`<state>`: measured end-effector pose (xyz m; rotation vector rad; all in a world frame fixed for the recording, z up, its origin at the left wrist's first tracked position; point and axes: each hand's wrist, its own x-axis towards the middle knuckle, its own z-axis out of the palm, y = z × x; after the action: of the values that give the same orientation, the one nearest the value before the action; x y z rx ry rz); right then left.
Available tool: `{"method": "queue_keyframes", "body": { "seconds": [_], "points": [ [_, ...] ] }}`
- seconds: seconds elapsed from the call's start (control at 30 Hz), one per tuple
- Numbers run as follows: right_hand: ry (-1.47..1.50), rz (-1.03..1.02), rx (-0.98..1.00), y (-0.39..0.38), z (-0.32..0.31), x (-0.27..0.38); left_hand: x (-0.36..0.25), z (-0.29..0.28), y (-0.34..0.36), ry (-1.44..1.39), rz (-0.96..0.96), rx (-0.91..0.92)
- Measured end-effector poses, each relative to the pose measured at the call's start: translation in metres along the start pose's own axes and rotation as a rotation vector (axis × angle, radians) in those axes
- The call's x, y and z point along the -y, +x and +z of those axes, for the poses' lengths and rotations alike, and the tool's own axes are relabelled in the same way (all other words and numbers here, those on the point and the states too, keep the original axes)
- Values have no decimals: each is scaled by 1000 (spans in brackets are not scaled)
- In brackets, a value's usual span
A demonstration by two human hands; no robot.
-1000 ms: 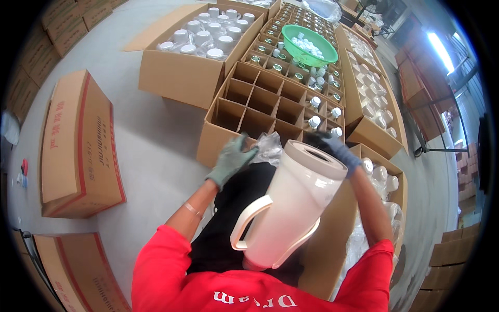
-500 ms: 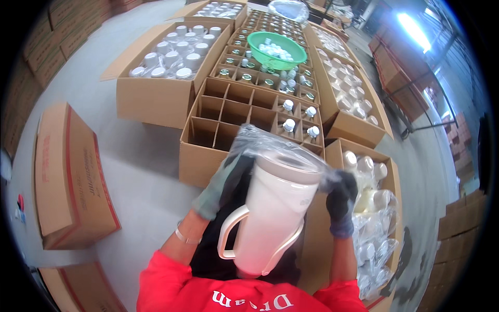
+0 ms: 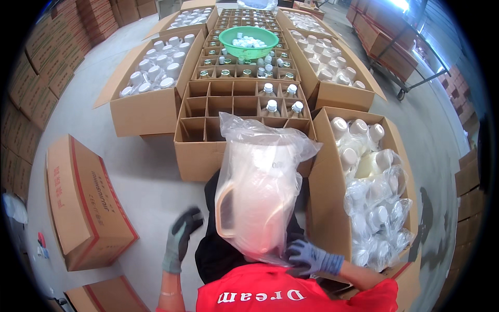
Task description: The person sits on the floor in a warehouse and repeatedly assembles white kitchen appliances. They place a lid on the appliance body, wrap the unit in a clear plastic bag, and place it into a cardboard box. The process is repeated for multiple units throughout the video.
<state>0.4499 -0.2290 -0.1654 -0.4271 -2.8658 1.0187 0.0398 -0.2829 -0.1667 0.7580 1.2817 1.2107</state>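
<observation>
A whitish handled jug (image 3: pixel 260 182) stands in front of my lap, its wider end pointing away from me. A clear plastic bag (image 3: pixel 306 150) covers it, with loose corners sticking out at the far end; the handle shows through on the left. My left hand (image 3: pixel 182 236), in a grey-green glove with dark fingers, is off the jug at lower left, fingers apart and nothing in them. At the jug's near right, my gloved right hand (image 3: pixel 314 258) grips the bag's lower edge, its thumb partly hidden.
A divided carton (image 3: pixel 200 161) ahead holds several white-capped bottles. Behind it, a green bowl (image 3: pixel 249 49) of white caps rests on bottle cartons. Cartons of bagged white jugs stand left (image 3: pixel 138 117) and right (image 3: pixel 327 200). A closed carton (image 3: pixel 86 203) lies on the floor at left.
The bag, earlier stretched over the jug's far end by both hands, now covers the jug down its length. My left hand let go and moved down left; my right hand came down to the near end.
</observation>
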Motion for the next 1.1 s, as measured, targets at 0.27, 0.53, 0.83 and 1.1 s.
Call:
{"method": "queue_keyframes", "body": {
  "seconds": [0.27, 0.53, 0.83, 1.1],
  "points": [
    [-152, 31, -280, 8, 42, -3, 41, 76, 40, 238, 450, -152],
    [-485, -29, -985, 20, 1, 43, -8, 177, 122, 9, 254, 427],
    [-929, 483, -1087, -34, -207, -1, 90, 466, 187, -749, -138, 1165],
    [-954, 908, -883, -168, -226, -191, -6, 433, 140, -550, -503, 1069]
  ]
}}
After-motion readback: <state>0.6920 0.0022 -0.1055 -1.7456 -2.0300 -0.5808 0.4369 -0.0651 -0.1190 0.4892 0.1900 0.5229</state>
